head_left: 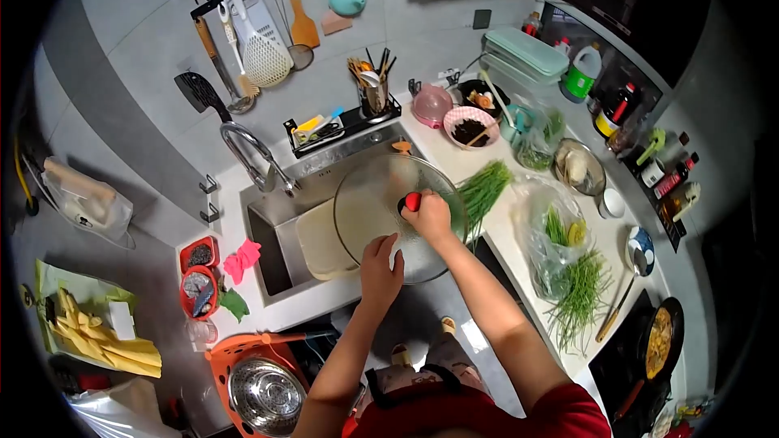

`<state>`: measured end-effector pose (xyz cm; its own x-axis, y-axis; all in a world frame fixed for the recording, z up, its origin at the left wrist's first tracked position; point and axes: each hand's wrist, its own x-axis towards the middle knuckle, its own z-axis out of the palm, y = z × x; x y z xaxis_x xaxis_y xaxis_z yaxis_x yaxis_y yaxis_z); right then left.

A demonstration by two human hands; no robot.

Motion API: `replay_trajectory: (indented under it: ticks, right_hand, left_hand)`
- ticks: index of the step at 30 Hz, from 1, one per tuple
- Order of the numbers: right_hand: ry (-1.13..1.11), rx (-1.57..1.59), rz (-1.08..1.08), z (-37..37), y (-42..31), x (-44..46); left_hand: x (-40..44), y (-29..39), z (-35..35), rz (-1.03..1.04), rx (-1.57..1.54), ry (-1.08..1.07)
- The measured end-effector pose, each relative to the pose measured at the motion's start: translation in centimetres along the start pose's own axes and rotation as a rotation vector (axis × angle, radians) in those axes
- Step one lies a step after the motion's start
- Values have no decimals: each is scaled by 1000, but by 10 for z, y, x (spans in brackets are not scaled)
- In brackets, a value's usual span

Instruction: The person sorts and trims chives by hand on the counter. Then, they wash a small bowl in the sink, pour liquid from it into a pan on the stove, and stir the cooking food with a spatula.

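Observation:
A large round glass pot lid (365,195) is held over the sink's right part and the counter edge. My right hand (430,216) grips its red and black knob (412,202). Close to the lid's near side is my left hand (380,269), fingers stretched and thumb apart; whether it touches the glass I cannot tell. Through the clear lid shows part of a pale rectangular basin (318,237) in the steel sink (272,255). Green chives (484,193) lie just right of the lid, partly behind it.
A faucet (264,164) curves over the sink. Right of it the counter carries a plastic bag (545,235), more chives (581,288), a checked bowl (466,123) and a steel bowl (588,164). A frying pan with food (659,341) is on the stove. An orange stool (235,357) bears a steel colander (266,393).

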<state>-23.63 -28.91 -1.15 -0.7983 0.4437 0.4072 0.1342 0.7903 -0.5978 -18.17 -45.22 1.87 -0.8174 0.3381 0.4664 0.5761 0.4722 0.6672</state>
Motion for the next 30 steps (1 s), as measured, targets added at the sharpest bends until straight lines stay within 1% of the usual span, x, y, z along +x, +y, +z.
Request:
replay_trajectory:
  ticks: [2, 3, 6, 7, 8, 10, 13, 14, 16, 18, 19, 22, 24, 25, 28, 29, 30]
  right_hand:
    - [6, 19, 47, 13, -4, 23]
    - [-3, 4, 52, 17, -5, 35]
    - [-62, 65, 237, 24, -4, 71]
    - [-27, 92, 251, 28, -1, 81]
    - [25, 90, 193, 38, 6, 89]
    - [-203, 536, 454, 26, -7, 103]
    - [-160, 913, 641, 61, 17, 115]
    - [-187, 985, 646, 67, 26, 116]
    - [-149, 1087, 747, 42, 5, 121]
    - [-82, 1215, 757, 42, 14, 132]
    - [-55, 1279, 765, 37, 16, 138]
    - [62, 1391, 809, 15, 18, 166]
    - [97, 1458, 742, 14, 40, 192]
    - [119, 1488, 761, 14, 52, 207]
    - [155, 1516, 758, 5, 80, 253]
    - [157, 1519, 808, 6, 94, 271]
    - [166, 1554, 765, 12, 108, 288]
  left_hand:
    - [14, -4, -4, -11, -4, 32]
    - [24, -4, -6, 19, 30, 72]
    - [49, -2, -14, 59, 158, 210]
    - [58, -2, -18, 58, 211, 266]
    - [68, -2, -20, 63, 265, 318]
    - [80, -8, -26, 37, 289, 408]
    - [92, -22, -29, 19, 292, 511]
    - [97, -26, -30, 20, 285, 536]
    - [107, -32, -27, 29, 245, 541]
    - [117, -44, -19, 30, 167, 544]
    - [122, -51, -12, 22, 172, 516]
    - [147, -65, 12, 114, 120, 403]
    - [168, -70, 37, 123, 59, 285]
    - [180, -70, 50, 130, 32, 225]
    - [222, -60, 91, 235, 27, 148]
    - [237, -54, 105, 244, -13, 124]
    - [252, -53, 123, 276, 17, 111]
